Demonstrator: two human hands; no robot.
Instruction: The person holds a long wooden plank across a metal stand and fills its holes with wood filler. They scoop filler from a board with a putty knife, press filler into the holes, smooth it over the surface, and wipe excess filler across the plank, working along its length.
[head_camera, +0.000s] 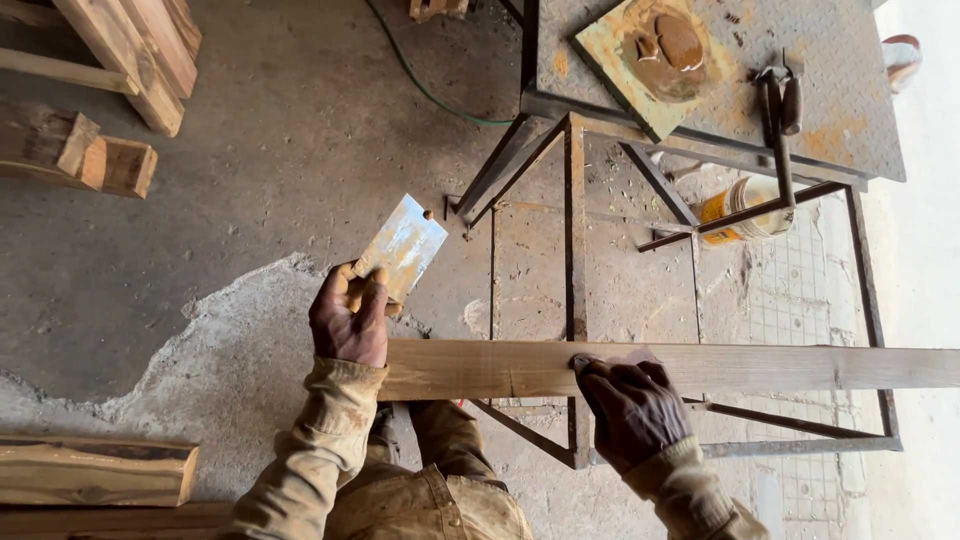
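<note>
My left hand (350, 318) grips the handle of a wide putty knife (405, 246), its smeared blade pointing up and away from me, just above the near end of a long wooden plank (760, 367). The plank lies across a rusty metal frame (575, 250) and runs off to the right. My right hand (632, 408) presses on the plank's near edge with something small and thin under the fingertips; what it is I cannot tell.
A metal table (840, 70) at the top carries a square board with brown filler paste (660, 45) and a clamp-like tool (778, 105). A tub (745, 208) sits under it. Timber blocks (85, 150) lie top left, another beam (95, 470) bottom left. A green cable (420, 80) crosses the concrete floor.
</note>
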